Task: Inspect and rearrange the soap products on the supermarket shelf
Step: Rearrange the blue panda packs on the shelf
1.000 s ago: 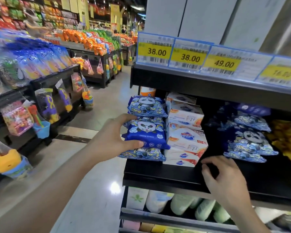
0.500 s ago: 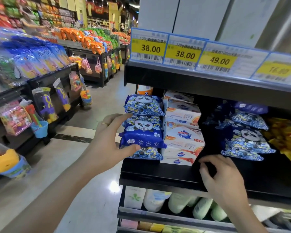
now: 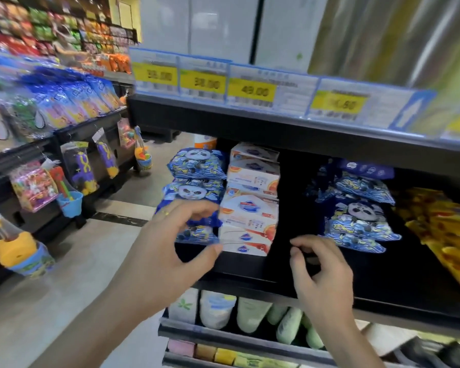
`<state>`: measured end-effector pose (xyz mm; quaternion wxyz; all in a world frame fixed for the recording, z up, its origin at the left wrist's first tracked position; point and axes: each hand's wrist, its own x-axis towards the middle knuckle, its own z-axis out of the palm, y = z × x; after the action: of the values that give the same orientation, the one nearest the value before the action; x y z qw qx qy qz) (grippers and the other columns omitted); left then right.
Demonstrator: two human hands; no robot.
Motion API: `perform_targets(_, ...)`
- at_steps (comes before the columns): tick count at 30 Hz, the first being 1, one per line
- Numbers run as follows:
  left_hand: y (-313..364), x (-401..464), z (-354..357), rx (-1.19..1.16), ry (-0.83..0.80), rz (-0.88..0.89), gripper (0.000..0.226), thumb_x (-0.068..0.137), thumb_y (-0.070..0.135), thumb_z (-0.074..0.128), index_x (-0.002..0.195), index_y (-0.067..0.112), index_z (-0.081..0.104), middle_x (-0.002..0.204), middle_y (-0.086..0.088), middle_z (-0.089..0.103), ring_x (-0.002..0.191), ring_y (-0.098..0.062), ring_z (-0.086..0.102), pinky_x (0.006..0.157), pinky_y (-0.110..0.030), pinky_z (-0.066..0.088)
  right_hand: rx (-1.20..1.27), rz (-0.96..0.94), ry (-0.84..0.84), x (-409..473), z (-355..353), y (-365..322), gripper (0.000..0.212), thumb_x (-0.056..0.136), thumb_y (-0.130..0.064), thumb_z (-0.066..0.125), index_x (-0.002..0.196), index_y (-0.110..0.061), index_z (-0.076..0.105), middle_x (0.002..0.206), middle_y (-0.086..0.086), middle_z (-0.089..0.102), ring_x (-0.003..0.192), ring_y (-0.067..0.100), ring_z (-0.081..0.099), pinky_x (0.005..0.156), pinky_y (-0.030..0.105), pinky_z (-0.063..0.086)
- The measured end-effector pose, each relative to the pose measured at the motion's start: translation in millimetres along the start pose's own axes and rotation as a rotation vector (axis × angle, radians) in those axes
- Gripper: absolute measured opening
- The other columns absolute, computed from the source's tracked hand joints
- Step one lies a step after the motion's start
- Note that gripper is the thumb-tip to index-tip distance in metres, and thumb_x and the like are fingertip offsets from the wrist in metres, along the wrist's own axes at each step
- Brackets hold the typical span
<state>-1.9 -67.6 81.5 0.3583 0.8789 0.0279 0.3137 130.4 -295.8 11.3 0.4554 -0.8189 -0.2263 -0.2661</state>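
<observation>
A stack of blue panda soap packs [image 3: 197, 163] stands at the left end of the black shelf [image 3: 396, 285]. White boxed soaps [image 3: 252, 208] are piled right beside it. My left hand [image 3: 168, 251] spans the lower packs of that stack, fingers curled over the middle pack's front and thumb under the bottom one. A second pile of blue panda packs [image 3: 361, 216] lies further right, with yellow packs [image 3: 441, 227] beyond. My right hand [image 3: 322, 272] hovers over the bare shelf between the piles, fingers loosely curled, holding nothing.
Yellow price labels [image 3: 252, 88] run along the shelf above. Pale bottles [image 3: 250, 312] fill the shelf below. To the left, across the aisle floor [image 3: 64, 274], hang toy packs [image 3: 83, 168] on a black display.
The view swung right and blurred. My left hand shifted lower on the left panda stack, thumb now under the bottom pack. My right hand lifted off the shelf edge and curled.
</observation>
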Motion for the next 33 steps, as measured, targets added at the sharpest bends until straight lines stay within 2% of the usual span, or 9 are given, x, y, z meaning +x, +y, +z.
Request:
perform_targets(4, 33.0, -5.5, 48.4, -0.130, -0.161, 0.045, 0.043, 0.085, 0.027, 0.078, 0.119, 0.048, 0.062, 0.116, 0.021, 0.066, 0.117, -0.003, 0.059, 0.089, -0.020, 0.048, 0.035, -0.011, 0.047, 7.7, -38.5, 10.9, 0.021, 0.087, -0.004, 0.072, 0.101, -0.021, 0.073, 0.104, -0.010, 0.062, 0.100, 0.007, 0.061, 0.085, 0.017, 0.047)
perform_targets(7, 50.6, -6.0, 96.3, -0.125, -0.233, 0.050, 0.039, 0.089, 0.028, 0.075, 0.120, 0.048, 0.062, 0.114, 0.022, 0.064, 0.116, -0.004, 0.059, 0.090, -0.019, 0.046, -0.051, -0.022, 0.117, 22.7, -78.6, 35.8, 0.024, 0.085, -0.007, 0.075, 0.106, -0.019, 0.072, 0.110, -0.004, 0.056, 0.100, 0.011, 0.058, 0.088, 0.029, 0.049)
perform_targets(10, 61.4, -0.4, 140.9, -0.085, -0.288, 0.045, 0.034, 0.093, 0.036, 0.069, 0.122, 0.049, 0.058, 0.117, 0.026, 0.060, 0.120, -0.003, 0.055, 0.096, -0.021, 0.044, -0.185, -0.021, 0.125, 42.7, -113.2, 65.6, 0.036, 0.082, -0.013, 0.080, 0.116, -0.018, 0.069, 0.121, 0.004, 0.047, 0.107, 0.012, 0.048, 0.089, 0.020, 0.039)
perform_targets(13, 57.2, 7.6, 174.1, 0.014, -0.317, 0.014, 0.034, 0.094, 0.041, 0.065, 0.126, 0.047, 0.057, 0.120, 0.032, 0.054, 0.124, 0.004, 0.047, 0.104, -0.024, 0.040, -0.270, -0.017, -0.020, 63.1, -129.2, 96.5, 0.058, 0.080, -0.022, 0.083, 0.134, -0.025, 0.061, 0.136, 0.010, 0.040, 0.118, 0.018, 0.045, 0.096, 0.026, 0.039)
perform_targets(18, 41.2, 8.2, 192.2, 0.209, -0.410, -0.018, 0.047, 0.085, 0.066, 0.046, 0.125, 0.048, 0.062, 0.128, 0.035, 0.049, 0.119, 0.005, 0.042, 0.108, -0.027, 0.035, -0.208, -0.055, -0.249, 78.9, -124.3, 122.8, 0.064, 0.085, -0.025, 0.080, 0.141, -0.040, 0.054, 0.157, 0.001, 0.026, 0.111, -0.002, 0.038, 0.093, 0.027, 0.047)
perform_targets(21, 40.9, 8.9, 192.6, 0.186, -0.413, -0.056, 0.047, 0.084, 0.068, 0.047, 0.124, 0.049, 0.063, 0.130, 0.036, 0.049, 0.123, 0.005, 0.042, 0.110, -0.026, 0.034, -0.154, -0.052, -0.260, 80.1, -115.6, 130.4, 0.060, 0.087, -0.022, 0.079, 0.139, -0.040, 0.058, 0.158, 0.000, 0.027, 0.131, 0.013, 0.044, 0.099, 0.026, 0.043)
perform_targets(24, 42.9, 7.9, 193.2, 0.199, -0.402, -0.068, 0.045, 0.084, 0.066, 0.049, 0.124, 0.049, 0.063, 0.129, 0.037, 0.049, 0.123, 0.005, 0.041, 0.109, -0.025, 0.034, -0.134, -0.055, -0.192, 82.1, -109.4, 133.0, 0.052, 0.087, -0.019, 0.079, 0.134, -0.035, 0.064, 0.150, -0.001, 0.039, 0.129, 0.018, 0.049, 0.101, 0.031, 0.048)
perform_targets(30, 44.6, 7.4, 195.3, 0.188, -0.382, -0.088, 0.042, 0.084, 0.064, 0.051, 0.121, 0.048, 0.065, 0.126, 0.037, 0.052, 0.123, 0.005, 0.044, 0.109, -0.025, 0.036, -0.062, -0.074, -0.130, 74.7, -116.6, 124.1, 0.045, 0.090, -0.014, 0.076, 0.131, -0.033, 0.068, 0.141, -0.007, 0.047, 0.126, 0.005, 0.048, 0.098, -0.002, 0.029)
perform_targets(33, 50.3, 9.5, 191.9, 0.058, -0.347, -0.166, 0.030, 0.093, 0.059, 0.057, 0.118, 0.045, 0.067, 0.120, 0.036, 0.059, 0.120, 0.007, 0.049, 0.108, -0.028, 0.039, -0.009, -0.159, -0.061, 57.3, -122.4, 113.3, 0.048, 0.087, -0.008, 0.077, 0.130, -0.028, 0.070, 0.140, -0.003, 0.049, 0.117, 0.009, 0.053, 0.102, 0.008, 0.039)
